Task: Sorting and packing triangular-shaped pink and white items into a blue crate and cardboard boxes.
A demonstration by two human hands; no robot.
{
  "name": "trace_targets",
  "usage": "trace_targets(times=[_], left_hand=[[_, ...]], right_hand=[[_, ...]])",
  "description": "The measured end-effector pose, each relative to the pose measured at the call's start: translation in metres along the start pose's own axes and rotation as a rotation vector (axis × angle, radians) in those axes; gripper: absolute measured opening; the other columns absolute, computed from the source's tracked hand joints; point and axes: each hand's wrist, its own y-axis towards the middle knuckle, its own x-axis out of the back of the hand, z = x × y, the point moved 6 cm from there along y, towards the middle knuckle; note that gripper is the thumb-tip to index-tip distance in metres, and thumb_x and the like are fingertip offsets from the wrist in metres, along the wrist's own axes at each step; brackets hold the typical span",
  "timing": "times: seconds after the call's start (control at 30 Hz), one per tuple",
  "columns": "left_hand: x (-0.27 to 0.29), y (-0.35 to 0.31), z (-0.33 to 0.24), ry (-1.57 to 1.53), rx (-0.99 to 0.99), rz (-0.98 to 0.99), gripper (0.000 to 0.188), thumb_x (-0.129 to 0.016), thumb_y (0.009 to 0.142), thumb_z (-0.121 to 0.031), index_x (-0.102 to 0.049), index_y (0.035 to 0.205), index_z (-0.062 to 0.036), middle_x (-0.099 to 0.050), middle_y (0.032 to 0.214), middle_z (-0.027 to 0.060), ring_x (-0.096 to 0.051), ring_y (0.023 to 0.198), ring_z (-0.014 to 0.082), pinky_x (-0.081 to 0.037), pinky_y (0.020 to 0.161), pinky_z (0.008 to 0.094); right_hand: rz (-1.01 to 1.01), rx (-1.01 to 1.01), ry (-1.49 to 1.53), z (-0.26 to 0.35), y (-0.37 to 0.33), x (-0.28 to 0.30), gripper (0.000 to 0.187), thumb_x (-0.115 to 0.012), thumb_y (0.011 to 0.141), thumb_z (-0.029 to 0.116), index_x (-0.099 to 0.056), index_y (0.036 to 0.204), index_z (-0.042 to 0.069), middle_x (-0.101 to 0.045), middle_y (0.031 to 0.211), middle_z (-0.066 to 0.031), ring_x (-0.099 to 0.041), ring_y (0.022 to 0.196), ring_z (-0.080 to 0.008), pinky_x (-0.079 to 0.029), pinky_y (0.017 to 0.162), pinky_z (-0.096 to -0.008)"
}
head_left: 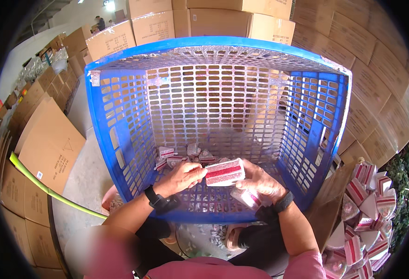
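Note:
Over the front part of a big blue plastic crate (218,44), my right hand (264,182) grips a toy cake slice (225,172), glittery white-pink with a red band along its side. A second toy cake slice (247,197) sits beneath the fingers of that same hand. My left hand (182,178) is closed in a pinch at the left end of the upper slice; what lies between its fingertips is partly hidden. Several more slices (167,152) lie on the crate floor behind my hands.
To the right, a heap of similar slices (367,204) lies beside a brown cardboard edge (332,209). Stacked cartons (218,23) stand behind the crate and along both sides. A yellow-green strip (55,193) curves across at left. Far back, a person (100,23) is visible.

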Motion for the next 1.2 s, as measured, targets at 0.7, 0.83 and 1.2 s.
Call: trace_targets(times=[0.7, 0.83, 1.2], left_hand=[[-0.052, 0.005, -0.005, -0.803, -0.028, -0.344, 0.031, -0.046, 0.09, -0.032, -0.044, 0.067, -0.0117, -0.035, 0.052, -0.0051, -0.035, 0.044, 0.0052, -0.026, 0.04, 0.0196], [-0.04, 0.004, -0.018, -0.385, -0.074, -0.445, 0.031, -0.046, 0.091, -0.028, -0.049, 0.068, -0.0073, -0.037, 0.053, -0.0043, -0.035, 0.046, 0.0043, -0.028, 0.042, 0.02], [-0.028, 0.002, -0.042, -0.515, -0.19, -0.244, 0.034, -0.045, 0.09, -0.031, -0.043, 0.063, -0.0106, -0.03, 0.048, -0.0061, -0.029, 0.04, 0.0045, -0.024, 0.037, 0.0185]], right_hand=[[-0.189, 0.267, -0.006, 0.04, -0.031, 0.024, 0.086, -0.075, 0.066, 0.032, -0.027, 0.133, 0.008, -0.048, 0.113, -0.0097, -0.048, 0.102, -0.0178, -0.04, 0.087, -0.0315], [-0.089, 0.182, -0.342, 0.03, -0.029, 0.018, 0.086, -0.077, 0.064, 0.021, -0.027, 0.133, 0.006, -0.05, 0.117, -0.0135, -0.048, 0.105, -0.0203, -0.039, 0.089, -0.0316], [-0.093, 0.273, -0.198, 0.021, -0.022, 0.006, 0.067, -0.079, 0.062, 0.023, -0.045, 0.117, 0.005, -0.055, 0.107, -0.0054, -0.048, 0.101, -0.0136, -0.037, 0.089, -0.0296]])
